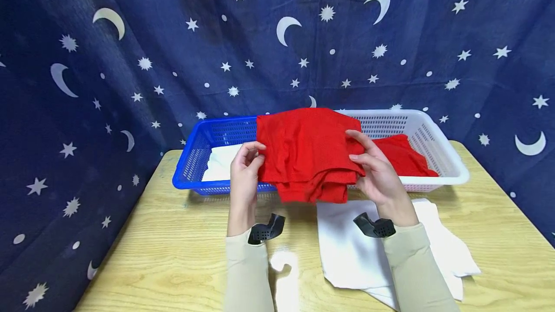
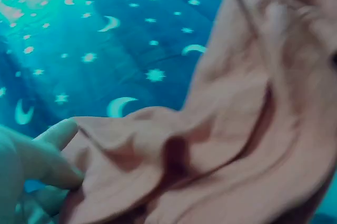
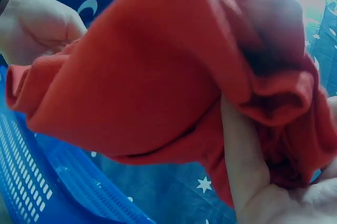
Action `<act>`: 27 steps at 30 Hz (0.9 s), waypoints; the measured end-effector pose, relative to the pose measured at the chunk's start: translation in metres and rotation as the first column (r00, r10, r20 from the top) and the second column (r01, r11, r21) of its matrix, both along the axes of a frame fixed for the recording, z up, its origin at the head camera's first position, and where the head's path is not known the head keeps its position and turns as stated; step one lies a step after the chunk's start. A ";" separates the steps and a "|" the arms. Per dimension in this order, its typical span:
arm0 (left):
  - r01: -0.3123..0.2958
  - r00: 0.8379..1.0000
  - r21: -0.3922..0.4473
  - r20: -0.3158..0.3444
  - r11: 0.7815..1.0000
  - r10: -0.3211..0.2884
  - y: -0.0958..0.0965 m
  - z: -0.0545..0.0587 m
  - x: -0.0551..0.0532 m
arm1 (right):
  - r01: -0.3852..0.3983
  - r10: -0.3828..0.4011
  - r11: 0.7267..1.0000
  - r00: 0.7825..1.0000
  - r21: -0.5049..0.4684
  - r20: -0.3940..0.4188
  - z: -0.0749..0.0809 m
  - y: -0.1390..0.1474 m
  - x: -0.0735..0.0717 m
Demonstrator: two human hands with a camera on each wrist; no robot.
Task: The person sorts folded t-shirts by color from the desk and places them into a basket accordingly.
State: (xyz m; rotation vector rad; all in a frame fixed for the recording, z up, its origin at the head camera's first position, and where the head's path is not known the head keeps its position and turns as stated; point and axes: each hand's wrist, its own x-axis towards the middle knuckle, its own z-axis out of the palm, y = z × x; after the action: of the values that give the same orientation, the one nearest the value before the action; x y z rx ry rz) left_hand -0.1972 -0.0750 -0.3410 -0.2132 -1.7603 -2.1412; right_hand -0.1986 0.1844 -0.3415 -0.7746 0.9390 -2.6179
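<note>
A folded red cloth (image 1: 310,148) is held up between both hands, in front of the two baskets. My left hand (image 1: 247,172) pinches its left edge between thumb and fingers. At the opposite side my right hand (image 1: 377,170) grips the cloth, thumb and fingers on its edge. Loose folds hang from the lower side of the cloth. In the left wrist view the fabric (image 2: 210,155) looks pinkish and fills much of the picture. The right wrist view shows the red layers (image 3: 142,77) bunched around the right fingers (image 3: 245,155).
Behind the cloth stand a blue basket (image 1: 212,184) with white cloth (image 1: 221,160) inside and a white basket (image 1: 453,167) with red cloth (image 1: 403,155) inside. White cloths (image 1: 351,249) lie on the wooden table (image 1: 173,254) under the right forearm. A star-patterned blue curtain (image 1: 260,37) hangs behind.
</note>
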 end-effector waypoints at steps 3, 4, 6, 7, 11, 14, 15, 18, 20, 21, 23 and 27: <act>-0.048 0.999 -0.014 0.008 0.999 0.048 0.011 -0.005 -0.006 | 0.078 -0.079 0.994 0.997 0.075 0.009 -0.003 0.005 -0.003; -0.043 0.999 -0.019 0.022 0.999 0.044 0.015 -0.007 -0.008 | 0.094 -0.095 0.992 0.995 0.089 0.009 -0.003 0.008 -0.005; -0.021 0.999 -0.015 0.044 1.000 0.021 0.023 -0.011 -0.012 | 0.129 -0.132 0.983 0.991 0.131 0.015 -0.005 0.013 -0.010; -0.003 0.998 -0.018 0.058 1.000 0.004 0.026 -0.013 -0.013 | 0.141 -0.145 0.980 0.989 0.142 0.015 -0.006 0.015 -0.012; 0.098 0.993 -0.015 0.062 0.995 -0.097 0.041 -0.018 -0.017 | 0.193 -0.201 0.967 0.979 0.167 0.035 -0.010 0.025 -0.022; 0.184 0.982 -0.038 0.039 0.982 -0.182 0.051 -0.020 -0.017 | 0.248 -0.258 0.955 0.965 0.163 0.045 -0.014 0.036 -0.026; 0.210 0.977 -0.054 0.030 0.976 -0.209 0.054 -0.019 -0.016 | 0.272 -0.283 0.948 0.958 0.163 0.048 -0.015 0.039 -0.027; 0.260 0.966 -0.111 0.022 0.959 -0.259 0.060 -0.014 -0.012 | 0.335 -0.353 0.923 0.933 0.188 0.068 -0.018 0.051 -0.029; 0.274 0.962 -0.145 0.033 0.951 -0.272 0.063 -0.011 -0.009 | 0.382 -0.409 0.893 0.910 0.238 0.074 -0.020 0.057 -0.031; 0.271 0.963 -0.162 0.039 0.949 -0.268 0.064 -0.009 -0.008 | 0.404 -0.436 0.874 0.897 0.271 0.071 -0.021 0.060 -0.032; 0.272 0.962 -0.177 0.059 0.946 -0.266 0.068 -0.007 -0.007 | 0.439 -0.486 0.832 0.872 0.339 0.062 -0.023 0.064 -0.034; 0.283 0.959 -0.254 0.068 0.925 -0.275 0.078 -0.007 -0.011 | 0.499 -0.569 0.754 0.821 0.427 0.046 -0.027 0.073 -0.036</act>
State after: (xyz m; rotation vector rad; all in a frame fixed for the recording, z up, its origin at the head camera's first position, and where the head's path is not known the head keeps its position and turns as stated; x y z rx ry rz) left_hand -0.2078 0.0035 -0.3477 -0.5317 -2.1416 -2.0957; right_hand -0.2341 0.2570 -0.3685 -0.1691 1.7874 -2.7164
